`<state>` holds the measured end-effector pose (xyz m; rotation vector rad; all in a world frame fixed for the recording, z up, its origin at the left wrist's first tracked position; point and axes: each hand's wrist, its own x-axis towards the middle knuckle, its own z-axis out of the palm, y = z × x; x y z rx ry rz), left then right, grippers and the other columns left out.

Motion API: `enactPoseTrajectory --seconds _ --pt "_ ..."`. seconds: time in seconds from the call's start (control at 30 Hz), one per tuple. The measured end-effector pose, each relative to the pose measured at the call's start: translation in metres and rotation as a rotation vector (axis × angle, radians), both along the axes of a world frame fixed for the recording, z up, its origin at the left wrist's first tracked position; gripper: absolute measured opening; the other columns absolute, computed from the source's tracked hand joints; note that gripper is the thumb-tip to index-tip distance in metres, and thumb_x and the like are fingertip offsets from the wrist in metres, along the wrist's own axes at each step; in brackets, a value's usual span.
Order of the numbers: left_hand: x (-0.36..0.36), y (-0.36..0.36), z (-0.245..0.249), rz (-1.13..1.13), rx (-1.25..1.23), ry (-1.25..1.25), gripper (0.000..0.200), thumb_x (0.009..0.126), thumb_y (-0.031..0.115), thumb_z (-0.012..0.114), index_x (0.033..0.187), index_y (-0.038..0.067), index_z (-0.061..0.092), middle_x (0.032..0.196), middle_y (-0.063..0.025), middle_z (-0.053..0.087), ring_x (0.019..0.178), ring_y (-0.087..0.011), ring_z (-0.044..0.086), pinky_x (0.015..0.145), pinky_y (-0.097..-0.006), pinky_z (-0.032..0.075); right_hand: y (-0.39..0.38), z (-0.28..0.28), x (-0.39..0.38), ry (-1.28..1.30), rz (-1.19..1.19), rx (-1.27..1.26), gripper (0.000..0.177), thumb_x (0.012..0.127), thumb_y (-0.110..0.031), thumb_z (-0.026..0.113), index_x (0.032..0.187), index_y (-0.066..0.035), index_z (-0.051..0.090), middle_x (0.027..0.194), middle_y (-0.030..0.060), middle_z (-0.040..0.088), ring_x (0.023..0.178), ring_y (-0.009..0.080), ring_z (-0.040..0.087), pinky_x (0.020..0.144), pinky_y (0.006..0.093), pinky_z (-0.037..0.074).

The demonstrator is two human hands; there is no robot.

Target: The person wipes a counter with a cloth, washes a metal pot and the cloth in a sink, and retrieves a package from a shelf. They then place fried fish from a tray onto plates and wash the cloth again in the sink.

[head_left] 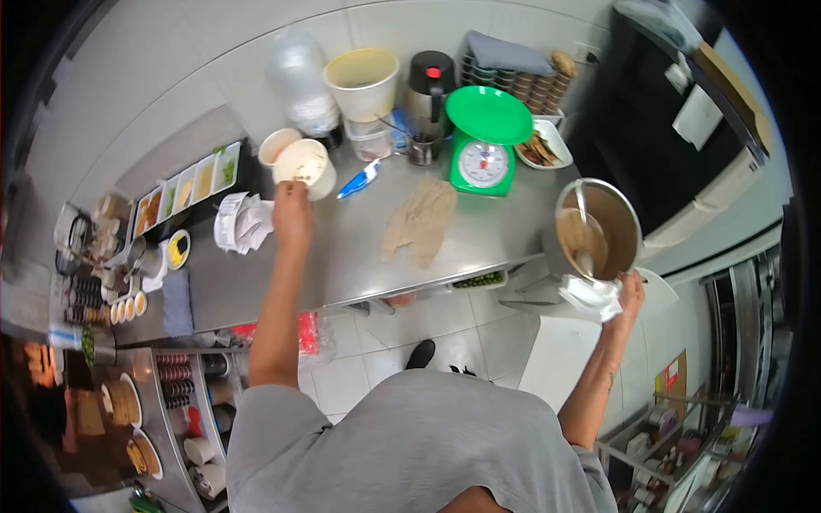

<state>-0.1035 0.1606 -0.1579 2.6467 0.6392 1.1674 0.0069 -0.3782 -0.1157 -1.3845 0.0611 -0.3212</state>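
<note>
My left hand (293, 208) is closed on the near rim of a white tub (310, 162) with pale contents, at the left-centre of the steel counter. On the right, a large metal pot (620, 214) holds brown liquid and a ladle (582, 205). My right hand (631, 293) grips a white cloth (590, 295) against the pot's near side. Between the hands lie a beige cloth (421, 221) and a blue-and-white packet (360, 179), with a green scale (483, 162) behind them.
Steel counter (351, 256) runs across. At its back stand a yellowish bucket (362, 81), a thermal jug (430, 81) and a plate of dried pieces (547, 145). Receipts (244, 224) and a tray of toppings (184, 192) are left. A white stool or surface (560, 363) is below the pot.
</note>
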Motion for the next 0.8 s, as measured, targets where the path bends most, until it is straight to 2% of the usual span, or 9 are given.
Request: enactPoseTrajectory --seconds 0.1,0.2,0.23,0.4,0.47,0.5,0.57,0.7,0.8 --pt "-0.007 -0.05 0.069 -0.256 -0.131 -0.151 0.015 0.074 0.0 0.057 0.089 0.002 0.059 0.088 -0.0126 0.054 0.078 -0.0294 0.056 0.066 -0.0377 0.045 0.013 0.003 -0.005 0.041 0.052 0.047 0.005 0.077 -0.004 0.051 0.073 -0.007 0.049 0.071 0.0023 0.054 0.061 0.0083 0.05 0.056 0.0224 0.042" --pt "0.008 -0.119 0.127 -0.615 -0.058 -0.24 0.012 0.078 0.001 0.057 0.089 0.0 0.059 0.09 -0.0101 0.055 0.077 -0.0209 0.056 0.065 -0.0284 0.046 0.026 0.005 -0.008 0.033 0.091 0.085 0.009 0.077 -0.004 0.052 0.07 -0.007 0.047 0.069 0.0002 0.052 0.059 0.0057 0.045 0.054 0.0203 0.037" --pt "0.014 -0.148 0.137 -0.78 -0.225 -0.232 0.014 0.077 0.0 0.057 0.09 0.001 0.059 0.093 -0.0121 0.054 0.08 -0.0235 0.056 0.067 -0.0306 0.047 0.033 0.008 -0.009 0.033 0.114 0.093 0.009 0.077 -0.004 0.052 0.07 -0.007 0.047 0.069 0.0003 0.053 0.059 0.0058 0.045 0.055 0.0203 0.037" --pt "0.06 -0.267 0.119 -1.057 0.086 -0.13 0.022 0.07 0.005 0.055 0.092 0.001 0.057 0.098 -0.0173 0.052 0.09 -0.0333 0.053 0.078 -0.0397 0.043 0.049 0.013 -0.012 0.008 0.23 0.13 0.003 0.076 -0.004 0.052 0.075 -0.004 0.048 0.072 0.0016 0.054 0.061 0.0085 0.049 0.057 0.0222 0.04" --pt "0.052 -0.278 0.125 -1.116 -0.04 -0.222 0.026 0.069 0.005 0.054 0.095 0.002 0.056 0.1 -0.0178 0.052 0.09 -0.0341 0.052 0.078 -0.0405 0.042 0.043 0.009 -0.008 0.02 0.235 0.139 0.013 0.076 -0.006 0.052 0.087 0.0 0.053 0.077 0.0039 0.056 0.065 0.0129 0.054 0.061 0.0246 0.044" --pt "0.058 -0.275 0.116 -1.061 -0.055 -0.313 0.023 0.069 0.005 0.054 0.092 0.001 0.055 0.097 -0.018 0.052 0.085 -0.0336 0.052 0.073 -0.0428 0.043 0.036 0.009 -0.007 0.024 0.231 0.12 0.018 0.075 -0.007 0.052 0.092 0.001 0.053 0.082 0.0061 0.057 0.069 0.0148 0.056 0.064 0.0253 0.045" --pt "0.063 -0.227 0.096 -0.929 -0.144 -0.129 0.028 0.069 0.001 0.056 0.097 0.001 0.054 0.095 -0.017 0.053 0.089 -0.0325 0.052 0.076 -0.0404 0.043 0.021 0.007 -0.006 0.047 0.192 0.095 0.025 0.074 -0.006 0.052 0.098 0.003 0.053 0.088 0.0089 0.058 0.076 0.0171 0.058 0.068 0.0262 0.047" --pt "0.095 -0.089 0.008 -0.254 0.009 0.272 0.021 0.071 0.007 0.058 0.09 0.003 0.051 0.093 -0.0162 0.056 0.087 -0.0341 0.051 0.074 -0.0421 0.042 -0.007 0.002 0.001 0.054 0.12 0.088 0.027 0.073 -0.006 0.052 0.098 0.002 0.053 0.088 0.0096 0.058 0.076 0.0187 0.058 0.068 0.0272 0.047" --pt "0.094 -0.033 -0.042 -0.12 -0.063 0.305 0.029 0.07 0.007 0.059 0.097 0.005 0.05 0.093 -0.0153 0.056 0.091 -0.0333 0.051 0.074 -0.0414 0.042 -0.006 0.014 -0.005 0.041 0.089 0.099 0.025 0.073 -0.007 0.052 0.096 0.001 0.053 0.086 0.0091 0.057 0.074 0.0186 0.057 0.067 0.0275 0.047"
